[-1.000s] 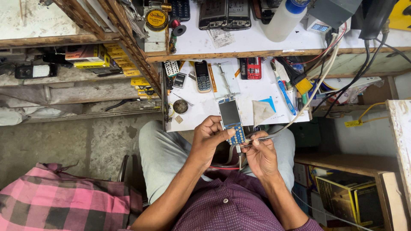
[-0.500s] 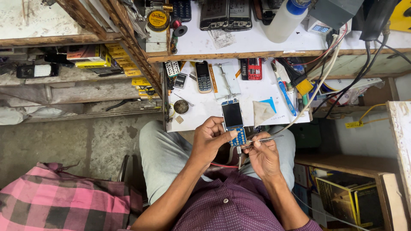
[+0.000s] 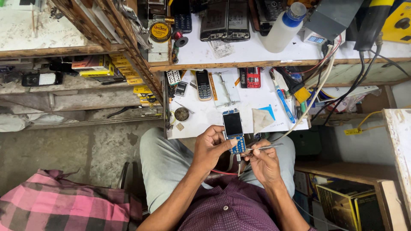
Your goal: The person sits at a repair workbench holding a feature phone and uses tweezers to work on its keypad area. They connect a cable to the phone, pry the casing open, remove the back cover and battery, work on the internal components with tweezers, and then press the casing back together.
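Observation:
My left hand (image 3: pixel 212 145) grips an opened mobile phone board (image 3: pixel 234 130) with a dark screen and a blue keypad part, held upright over my lap at the front edge of the white worktop (image 3: pixel 239 102). My right hand (image 3: pixel 261 160) holds thin metal tweezers (image 3: pixel 264 148), with the tips at the board's lower right edge. Both hands are close together, just below the worktop's front edge.
On the worktop lie a keypad phone (image 3: pixel 204 84), a red phone part (image 3: pixel 252 77), a blue toothbrush (image 3: pixel 283 100), a small round tin (image 3: pixel 181 114) and a cloth (image 3: pixel 261 119). A white bottle (image 3: pixel 282 28) stands on the upper shelf. Cables (image 3: pixel 325 81) hang at right. Pink checked cloth (image 3: pixel 64 205) lies lower left.
The phone board has tilted slightly and shifted a little right in my left hand. My right hand has brought the tweezers a little closer to its lower edge.

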The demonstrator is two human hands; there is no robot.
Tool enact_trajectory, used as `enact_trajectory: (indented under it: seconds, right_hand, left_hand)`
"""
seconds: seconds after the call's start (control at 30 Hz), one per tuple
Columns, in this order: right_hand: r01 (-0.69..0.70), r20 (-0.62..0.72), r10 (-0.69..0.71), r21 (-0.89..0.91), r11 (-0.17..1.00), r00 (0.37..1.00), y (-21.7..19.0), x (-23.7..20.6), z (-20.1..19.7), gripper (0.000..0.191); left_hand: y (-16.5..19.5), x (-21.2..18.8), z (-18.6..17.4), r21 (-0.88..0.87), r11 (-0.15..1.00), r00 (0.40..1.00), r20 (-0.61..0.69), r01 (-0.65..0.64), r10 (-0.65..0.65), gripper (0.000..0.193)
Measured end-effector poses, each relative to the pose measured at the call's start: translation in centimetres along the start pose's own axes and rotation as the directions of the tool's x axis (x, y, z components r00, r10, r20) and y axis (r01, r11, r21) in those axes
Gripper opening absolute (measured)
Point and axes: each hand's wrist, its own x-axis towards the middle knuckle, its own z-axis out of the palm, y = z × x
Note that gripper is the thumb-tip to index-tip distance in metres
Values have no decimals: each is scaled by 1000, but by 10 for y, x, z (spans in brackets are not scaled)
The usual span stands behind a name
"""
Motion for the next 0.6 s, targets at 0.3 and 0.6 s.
enact_trajectory:
  seconds: [0.3,0.6]
  right_hand:
    - [-21,-32,21,-5,1000,999,2,0,-13,8]
    - [-24,-43,23,-28,999,999,0,9,-19,7]
  left_hand:
    - [-16,8,-2,-2,1000,1000,20,-11,11,33]
    - [-16,20,0,74,997,1000,26,-2,0,32]
